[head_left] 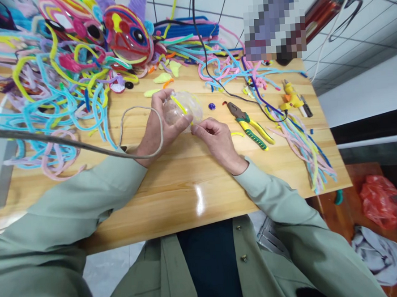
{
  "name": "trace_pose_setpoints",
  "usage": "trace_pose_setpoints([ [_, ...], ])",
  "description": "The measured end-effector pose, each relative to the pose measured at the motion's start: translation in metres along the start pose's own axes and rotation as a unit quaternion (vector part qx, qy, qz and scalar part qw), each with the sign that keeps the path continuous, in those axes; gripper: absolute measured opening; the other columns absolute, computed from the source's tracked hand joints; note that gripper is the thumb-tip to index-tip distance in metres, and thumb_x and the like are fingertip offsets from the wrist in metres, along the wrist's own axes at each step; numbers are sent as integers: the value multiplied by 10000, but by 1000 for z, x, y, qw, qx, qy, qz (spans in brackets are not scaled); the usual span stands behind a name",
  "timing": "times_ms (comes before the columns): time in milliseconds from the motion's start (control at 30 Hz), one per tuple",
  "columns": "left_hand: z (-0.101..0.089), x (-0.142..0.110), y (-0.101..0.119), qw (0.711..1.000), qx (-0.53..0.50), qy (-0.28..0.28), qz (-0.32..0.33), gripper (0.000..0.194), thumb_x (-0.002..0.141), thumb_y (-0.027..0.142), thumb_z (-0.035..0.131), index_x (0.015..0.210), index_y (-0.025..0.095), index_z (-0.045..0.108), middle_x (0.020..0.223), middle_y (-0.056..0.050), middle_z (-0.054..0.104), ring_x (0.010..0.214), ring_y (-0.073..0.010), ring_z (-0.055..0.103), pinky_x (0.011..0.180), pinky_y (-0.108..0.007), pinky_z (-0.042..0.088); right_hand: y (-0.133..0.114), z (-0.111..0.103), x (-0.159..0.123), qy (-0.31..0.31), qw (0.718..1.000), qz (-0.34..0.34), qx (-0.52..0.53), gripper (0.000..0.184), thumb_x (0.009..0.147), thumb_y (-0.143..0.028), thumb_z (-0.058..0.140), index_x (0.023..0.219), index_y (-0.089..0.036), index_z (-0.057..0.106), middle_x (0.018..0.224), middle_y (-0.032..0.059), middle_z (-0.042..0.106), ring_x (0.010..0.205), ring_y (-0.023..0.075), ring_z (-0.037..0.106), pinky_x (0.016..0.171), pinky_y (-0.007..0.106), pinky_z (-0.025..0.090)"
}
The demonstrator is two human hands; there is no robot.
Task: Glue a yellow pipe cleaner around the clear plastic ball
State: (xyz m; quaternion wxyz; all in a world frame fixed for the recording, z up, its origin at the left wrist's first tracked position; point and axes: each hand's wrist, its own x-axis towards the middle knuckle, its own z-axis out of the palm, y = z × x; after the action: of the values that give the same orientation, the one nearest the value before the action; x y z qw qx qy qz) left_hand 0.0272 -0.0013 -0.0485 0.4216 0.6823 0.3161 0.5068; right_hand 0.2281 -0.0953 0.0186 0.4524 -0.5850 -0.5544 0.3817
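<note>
My left hand is wrapped round a clear, rounded plastic shell above the table. Across the shell runs a yellow pipe cleaner, its lower end close to my left thumb. With thumb and forefinger together, my right hand pinches at the lower right edge of the shell, by that end. Whatever lies between those fingertips is too small to make out. Just right of the shell is a small dark blue disc. Pliers with green and yellow handles lie beyond my right hand, and a short yellow piece is near its knuckles.
Tangled pipe cleaners cover the left side, with a colourful mask-like figure behind. A yellow glue gun sits at right near a bundle of pipe cleaners. A black cable crosses the back; a grey cord hangs before my left forearm.
</note>
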Motion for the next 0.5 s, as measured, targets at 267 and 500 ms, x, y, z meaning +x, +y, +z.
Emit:
trace_pose_setpoints([
  [267, 10, 2, 4, 995, -90, 44, 3, 647, 1000, 777, 907, 1451, 451, 579, 1409, -27, 698, 1266, -296, 764, 1042, -555, 716, -9, -5, -2, -2, 999, 0, 32, 351, 1015, -521, 859, 803, -253, 776, 876, 13, 711, 860, 205, 604, 823, 381, 506],
  [500, 13, 4, 8, 992, -112, 51, -24, 731, 949, 829, 920, 1428, 388, 588, 1438, -60, 729, 1273, -318, 797, 1023, -530, 735, -7, -6, -2, 26, 999, -30, -19, 320, 998, -451, 875, 768, -262, 758, 964, 34, 669, 928, 216, 588, 833, 367, 542],
])
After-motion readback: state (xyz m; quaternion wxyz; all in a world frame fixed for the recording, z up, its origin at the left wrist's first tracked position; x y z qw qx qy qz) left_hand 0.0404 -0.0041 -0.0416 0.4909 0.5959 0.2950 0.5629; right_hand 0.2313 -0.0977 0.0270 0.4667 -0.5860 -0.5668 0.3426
